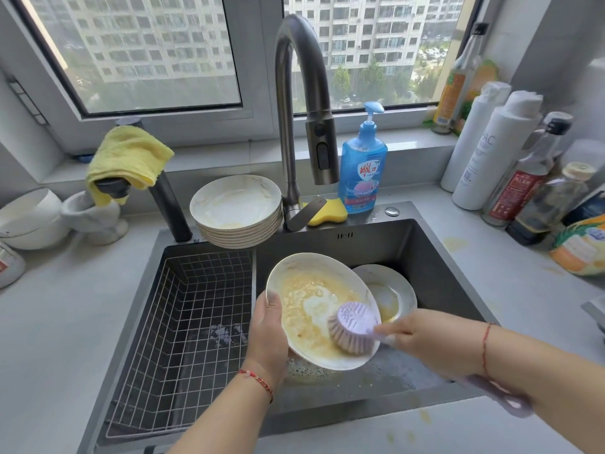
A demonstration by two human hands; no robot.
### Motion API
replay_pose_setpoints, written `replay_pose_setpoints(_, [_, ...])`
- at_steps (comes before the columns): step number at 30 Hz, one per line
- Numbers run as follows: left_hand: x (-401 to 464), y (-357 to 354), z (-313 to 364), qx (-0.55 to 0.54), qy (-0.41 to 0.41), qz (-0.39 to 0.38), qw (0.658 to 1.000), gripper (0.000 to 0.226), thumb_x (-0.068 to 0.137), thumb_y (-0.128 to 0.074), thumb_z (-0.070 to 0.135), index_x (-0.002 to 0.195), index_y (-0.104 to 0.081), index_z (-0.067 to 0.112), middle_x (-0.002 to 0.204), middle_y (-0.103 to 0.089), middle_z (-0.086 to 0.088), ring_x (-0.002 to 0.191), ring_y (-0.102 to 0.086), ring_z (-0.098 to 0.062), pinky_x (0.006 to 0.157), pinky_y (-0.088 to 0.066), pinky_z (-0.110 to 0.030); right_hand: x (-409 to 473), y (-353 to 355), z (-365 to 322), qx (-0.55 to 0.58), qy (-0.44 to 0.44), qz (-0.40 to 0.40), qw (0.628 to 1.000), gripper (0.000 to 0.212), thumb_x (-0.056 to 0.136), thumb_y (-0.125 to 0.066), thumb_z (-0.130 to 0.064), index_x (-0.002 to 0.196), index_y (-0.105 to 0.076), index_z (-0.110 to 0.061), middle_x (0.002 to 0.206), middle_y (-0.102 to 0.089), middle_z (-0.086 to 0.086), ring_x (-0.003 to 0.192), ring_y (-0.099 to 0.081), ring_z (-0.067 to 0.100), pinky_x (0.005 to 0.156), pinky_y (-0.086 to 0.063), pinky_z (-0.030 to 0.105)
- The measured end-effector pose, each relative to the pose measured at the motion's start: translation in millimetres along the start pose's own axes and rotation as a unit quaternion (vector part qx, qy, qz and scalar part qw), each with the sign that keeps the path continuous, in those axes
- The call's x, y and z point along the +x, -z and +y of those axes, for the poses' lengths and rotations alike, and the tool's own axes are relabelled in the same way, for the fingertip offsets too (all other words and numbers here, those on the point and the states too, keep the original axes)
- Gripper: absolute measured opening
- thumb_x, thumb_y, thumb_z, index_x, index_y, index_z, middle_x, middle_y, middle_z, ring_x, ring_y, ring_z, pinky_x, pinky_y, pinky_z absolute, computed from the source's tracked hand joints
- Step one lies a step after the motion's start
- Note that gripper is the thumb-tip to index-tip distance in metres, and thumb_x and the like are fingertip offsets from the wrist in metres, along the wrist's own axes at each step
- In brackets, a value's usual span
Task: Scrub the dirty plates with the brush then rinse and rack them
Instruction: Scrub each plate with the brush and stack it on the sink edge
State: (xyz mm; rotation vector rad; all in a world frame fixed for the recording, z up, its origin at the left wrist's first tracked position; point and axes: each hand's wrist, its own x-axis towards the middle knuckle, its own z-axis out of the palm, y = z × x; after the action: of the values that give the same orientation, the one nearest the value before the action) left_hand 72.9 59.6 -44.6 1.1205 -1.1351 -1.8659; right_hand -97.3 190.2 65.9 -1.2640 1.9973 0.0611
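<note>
Your left hand (266, 335) grips the greasy white plate (314, 309)'s rim; right hand (422, 339) grips the lilac brush (352, 329). Hard scrubbing could slip the plate.

Brush (353, 326) handle mostly hidden under right hand (425, 339); its far end blurred by the forearm. Left hand (266, 329) fingers hidden behind plate (314, 290). Second plate (393, 290) partly covered. Bottle labels (510, 191) too small to read. Bowl (26, 217) cut off at left edge.
</note>
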Motion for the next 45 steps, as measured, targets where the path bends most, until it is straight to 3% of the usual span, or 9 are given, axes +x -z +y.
replay_pose_setpoints(3, [-0.3, 1.4, 1.2, 0.038, -0.029, -0.001, 0.999, 0.035, 0.099, -0.038, 0.054, 0.121, -0.057, 0.035, 0.121, -0.067, 0.0, 0.115, -0.063, -0.022, 0.1, -0.05, -0.05, -15.0, -1.9, -10.6, 0.081, 0.022, -0.048, 0.995, 0.031, 0.099, -0.041, -0.042, 0.126, -0.054, -0.046, 0.045, -0.051, -0.02, 0.031, -0.044, -0.003, 0.037, -0.032, 0.005])
replay_pose_setpoints(8, [1.8, 6.8, 5.9, 0.063, -0.076, -0.014, 0.995, 0.027, 0.106, -0.033, 0.035, 0.118, -0.057, 0.032, 0.116, -0.068, 0.002, 0.106, -0.066, -0.012, 0.088, -0.053, -0.033, -8.8, -1.5, -5.2, 0.084, 0.018, -0.074, 0.993, 0.032, 0.099, -0.04, -0.036, 0.125, -0.057, -0.044, 0.048, -0.045, -0.012, 0.031, -0.04, 0.002, 0.038, -0.032, 0.009])
replay_pose_setpoints(13, [1.1, 4.8, 10.7, 0.114, -0.115, -0.045, 0.986, 0.027, 0.106, -0.033, 0.032, 0.117, -0.057, 0.034, 0.108, -0.07, 0.007, 0.101, -0.068, -0.009, 0.08, -0.055, -0.029, 14.4, 2.7, 5.6, -0.135, -0.028, 0.013, 0.99, 0.037, 0.101, -0.034, -0.026, 0.133, -0.051, -0.019, 0.113, -0.063, 0.006, 0.094, -0.06, 0.022, 0.076, -0.047, 0.029])
replay_pose_setpoints(18, [0.3, -0.1, 13.5, 0.136, -0.137, -0.056, 0.98, 0.028, 0.105, -0.033, 0.034, 0.117, -0.058, 0.033, 0.106, -0.071, 0.008, 0.1, -0.068, -0.008, 0.081, -0.056, -0.029, 21.6, 3.2, -7.7, -0.3, -0.043, 0.012, 0.953, 0.052, 0.098, -0.043, -0.014, 0.148, -0.027, -0.015, 0.122, -0.055, 0.007, 0.084, -0.055, 0.023, 0.067, -0.045, 0.028])
replay_pose_setpoints(21, [0.6, 0.9, 16.6, 0.115, -0.132, -0.043, 0.984, 0.027, 0.105, -0.035, 0.032, 0.114, -0.06, 0.033, 0.105, -0.071, 0.007, 0.101, -0.068, -0.011, 0.082, -0.055, -0.031, 10.7, 4.1, 1.3, -0.134, -0.007, -0.039, 0.99, 0.035, 0.1, -0.037, -0.029, 0.131, -0.054, -0.031, 0.086, -0.056, -0.005, 0.067, -0.048, 0.015, 0.063, -0.042, 0.022])
replay_pose_setpoints(26, [-0.4, 0.2, 12.1, 0.087, -0.1, -0.062, 0.989, 0.045, 0.094, -0.044, 0.058, 0.126, -0.06, 0.03, 0.123, -0.067, 0.003, 0.12, -0.061, -0.019, 0.102, -0.047, -0.044, -9.4, 6.3, -11.2, 0.102, 0.049, -0.101, 0.988, 0.03, 0.096, -0.043, -0.041, 0.119, -0.055, -0.056, 0.048, -0.045, -0.007, 0.037, -0.042, 0.014, 0.044, -0.043, 0.021])
replay_pose_setpoints(34, [-5.9, -8.3, -1.9, 0.003, 0.022, -0.081, 0.996, 0.053, 0.092, -0.036, 0.054, 0.129, -0.057, 0.022, 0.119, -0.07, -0.012, 0.11, -0.067, -0.032, 0.097, -0.049, -0.06, 22.9, 7.7, -28.6, 0.156, 0.1, 0.066, 0.981, 0.034, 0.099, -0.041, -0.038, 0.131, -0.05, -0.045, 0.043, -0.044, -0.009, 0.031, -0.038, 0.005, 0.037, -0.032, 0.014])
replay_pose_setpoints(39, [-1.7, -6.2, 2.0, -0.028, 0.026, -0.052, 0.998, 0.037, 0.104, -0.032, 0.044, 0.121, -0.059, 0.025, 0.116, -0.071, -0.012, 0.105, -0.069, -0.032, 0.091, -0.053, -0.059, 35.2, 11.5, -8.3, -0.082, 0.05, 0.169, 0.981, 0.038, 0.1, -0.034, -0.022, 0.136, -0.048, -0.023, 0.086, -0.052, -0.001, 0.074, -0.05, 0.016, 0.072, -0.048, 0.028])
replay_pose_setpoints(45, [7.8, 2.5, 8.4, -0.017, 0.0, 0.0, 1.0, 0.033, 0.102, -0.035, 0.049, 0.125, -0.055, 0.035, 0.125, -0.066, -0.004, 0.113, -0.064, -0.028, 0.095, -0.052, -0.055, 4.5, 13.9, -4.0, -0.145, 0.035, -0.021, 0.989, 0.036, 0.102, -0.034, -0.026, 0.131, -0.054, -0.028, 0.1, -0.061, -0.003, 0.083, -0.055, 0.018, 0.073, -0.044, 0.023])
